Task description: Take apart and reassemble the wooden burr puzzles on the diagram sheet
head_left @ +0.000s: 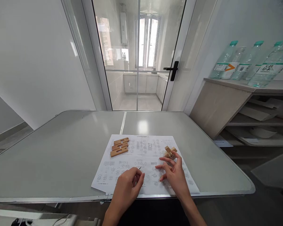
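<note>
My left hand (130,183) rests over the lower middle of a printed instruction sheet (141,158), thumb and fingers closed together. A small dark tip shows by its fingers; what it belongs to is too small to make out. My right hand (175,172) is open, fingers spread above the sheet's right side. One fingertip reaches a small assembled wooden block puzzle (170,152) shaped like a cross; whether it touches is unclear. Several slotted wooden bars (119,152) lie in a slanted group on the sheet's upper left.
The sheet lies at the front edge of a grey table (61,157). A glass door (136,56) with a black handle (173,70) stands behind it. To the right, several plastic bottles (244,64) stand on a wooden shelf unit (228,103).
</note>
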Available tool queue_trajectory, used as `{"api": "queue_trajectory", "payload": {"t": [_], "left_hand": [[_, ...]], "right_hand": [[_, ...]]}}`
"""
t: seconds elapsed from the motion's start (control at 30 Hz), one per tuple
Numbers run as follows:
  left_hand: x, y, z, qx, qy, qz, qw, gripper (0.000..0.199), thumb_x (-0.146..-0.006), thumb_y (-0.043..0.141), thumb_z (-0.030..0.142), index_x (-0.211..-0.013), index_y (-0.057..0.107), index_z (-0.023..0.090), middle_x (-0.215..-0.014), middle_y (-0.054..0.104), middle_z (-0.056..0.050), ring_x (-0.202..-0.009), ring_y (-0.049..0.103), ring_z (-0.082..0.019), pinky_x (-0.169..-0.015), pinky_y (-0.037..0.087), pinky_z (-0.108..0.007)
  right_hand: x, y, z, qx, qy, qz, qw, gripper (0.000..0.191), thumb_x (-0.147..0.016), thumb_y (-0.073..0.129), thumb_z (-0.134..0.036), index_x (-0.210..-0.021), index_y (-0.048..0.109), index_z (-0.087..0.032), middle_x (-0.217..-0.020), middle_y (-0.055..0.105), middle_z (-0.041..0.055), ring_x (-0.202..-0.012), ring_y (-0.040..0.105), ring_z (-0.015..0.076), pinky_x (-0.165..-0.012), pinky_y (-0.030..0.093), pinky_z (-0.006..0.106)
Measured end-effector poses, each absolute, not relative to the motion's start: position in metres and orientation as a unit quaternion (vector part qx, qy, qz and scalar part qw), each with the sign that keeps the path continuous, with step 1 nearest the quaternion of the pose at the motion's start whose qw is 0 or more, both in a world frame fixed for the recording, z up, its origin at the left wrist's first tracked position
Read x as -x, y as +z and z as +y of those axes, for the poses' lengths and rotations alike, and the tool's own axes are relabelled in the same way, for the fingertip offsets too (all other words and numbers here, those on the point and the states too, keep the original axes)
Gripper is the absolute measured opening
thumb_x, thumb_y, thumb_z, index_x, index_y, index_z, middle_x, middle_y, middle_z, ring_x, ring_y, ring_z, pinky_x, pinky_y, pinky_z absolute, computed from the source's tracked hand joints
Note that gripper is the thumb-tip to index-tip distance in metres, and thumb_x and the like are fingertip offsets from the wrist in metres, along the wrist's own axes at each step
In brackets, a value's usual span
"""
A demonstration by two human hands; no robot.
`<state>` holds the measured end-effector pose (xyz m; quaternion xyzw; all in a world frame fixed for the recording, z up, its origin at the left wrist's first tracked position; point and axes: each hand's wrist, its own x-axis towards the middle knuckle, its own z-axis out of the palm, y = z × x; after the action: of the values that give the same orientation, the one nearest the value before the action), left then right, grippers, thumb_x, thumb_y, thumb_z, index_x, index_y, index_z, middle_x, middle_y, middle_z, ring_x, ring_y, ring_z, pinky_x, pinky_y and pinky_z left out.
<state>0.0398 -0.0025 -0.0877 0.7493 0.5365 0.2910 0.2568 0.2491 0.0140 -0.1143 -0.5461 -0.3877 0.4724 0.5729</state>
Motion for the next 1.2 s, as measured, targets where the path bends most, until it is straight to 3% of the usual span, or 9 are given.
{"api": "queue_trajectory", "payload": {"t": [0.27, 0.6, 0.77, 1.0, 1.1, 1.2], "left_hand": [[-0.039, -0.089, -0.003, -0.749, 0.286, 0.540, 0.255, 0.033, -0.105, 0.048, 0.044, -0.084, 0.061, 0.022, -0.070, 0.059, 0.001, -0.063, 0.053, -0.017, -0.062, 0.042, -0.027], [-0.039, -0.089, -0.003, -0.750, 0.286, 0.539, 0.253, 0.033, -0.105, 0.048, 0.044, -0.083, 0.061, 0.022, -0.071, 0.060, 0.000, -0.064, 0.053, -0.017, -0.062, 0.041, -0.028], [-0.039, -0.089, -0.003, -0.750, 0.287, 0.538, 0.257, 0.034, -0.105, 0.047, 0.045, -0.084, 0.061, 0.022, -0.071, 0.060, 0.000, -0.064, 0.053, -0.017, -0.062, 0.042, -0.027], [-0.040, -0.087, -0.003, -0.738, 0.297, 0.538, 0.279, 0.031, -0.105, 0.049, 0.047, -0.091, 0.062, 0.022, -0.072, 0.060, 0.001, -0.064, 0.055, -0.017, -0.063, 0.045, -0.027], [-0.039, -0.091, -0.003, -0.736, 0.307, 0.538, 0.273, 0.026, -0.101, 0.058, 0.048, -0.106, 0.060, 0.023, -0.083, 0.063, 0.001, -0.065, 0.056, -0.016, -0.067, 0.049, -0.029], [-0.038, -0.094, -0.003, -0.748, 0.316, 0.524, 0.257, 0.037, -0.096, 0.068, 0.044, -0.125, 0.054, 0.026, -0.109, 0.065, -0.002, -0.071, 0.059, -0.016, -0.073, 0.053, -0.031]], "right_hand": [[-0.247, -0.121, 0.015, 0.557, 0.442, -0.400, 0.578, 0.075, -0.089, 0.068, -0.042, -0.151, 0.027, -0.034, -0.119, 0.065, 0.0078, -0.089, 0.075, 0.0279, -0.043, 0.064, 0.032], [-0.248, -0.123, 0.013, 0.550, 0.428, -0.439, 0.567, 0.048, -0.090, 0.066, -0.047, -0.130, 0.050, -0.028, -0.100, 0.068, 0.0041, -0.083, 0.072, 0.0250, -0.049, 0.062, 0.030], [-0.248, -0.121, 0.009, 0.554, 0.417, -0.497, 0.521, 0.037, -0.094, 0.064, -0.053, -0.117, 0.057, -0.025, -0.090, 0.072, 0.0034, -0.073, 0.067, 0.0209, -0.060, 0.059, 0.030], [-0.246, -0.106, -0.002, 0.522, 0.399, -0.599, 0.457, 0.024, -0.099, 0.061, -0.048, -0.105, 0.059, -0.025, -0.083, 0.067, -0.0002, -0.068, 0.057, 0.0166, -0.065, 0.048, 0.027], [-0.244, -0.104, -0.004, 0.492, 0.412, -0.625, 0.444, 0.020, -0.100, 0.062, -0.044, -0.103, 0.058, -0.025, -0.080, 0.064, -0.0016, -0.067, 0.055, 0.0158, -0.064, 0.046, 0.027], [-0.243, -0.102, -0.006, 0.463, 0.419, -0.648, 0.436, 0.013, -0.099, 0.063, -0.037, -0.100, 0.058, -0.025, -0.076, 0.061, -0.0029, -0.066, 0.054, 0.0152, -0.064, 0.045, 0.026]]}}
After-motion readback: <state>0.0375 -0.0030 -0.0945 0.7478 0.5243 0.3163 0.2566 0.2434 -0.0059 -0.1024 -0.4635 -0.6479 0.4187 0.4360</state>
